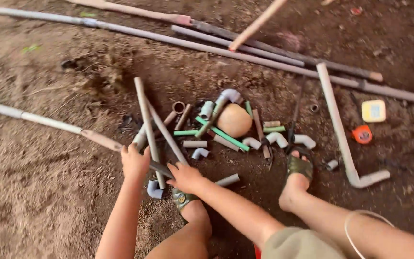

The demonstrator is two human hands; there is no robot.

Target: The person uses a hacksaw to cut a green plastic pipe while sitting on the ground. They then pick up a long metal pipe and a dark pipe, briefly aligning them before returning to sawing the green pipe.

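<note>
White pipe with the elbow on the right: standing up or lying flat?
Lying flat. The white pipe rests along its whole length on the dirt ground, its elbow end near the sandalled foot; neither hand touches it.

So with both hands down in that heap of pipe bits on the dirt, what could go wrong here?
1. The left hand and right hand press on crossed grey pipes; one could slip or spring up.
2. The sandalled foot sits beside loose elbow fittings, so stepping on one might roll it.
3. Small couplings could get buried in the loose soil.
</note>
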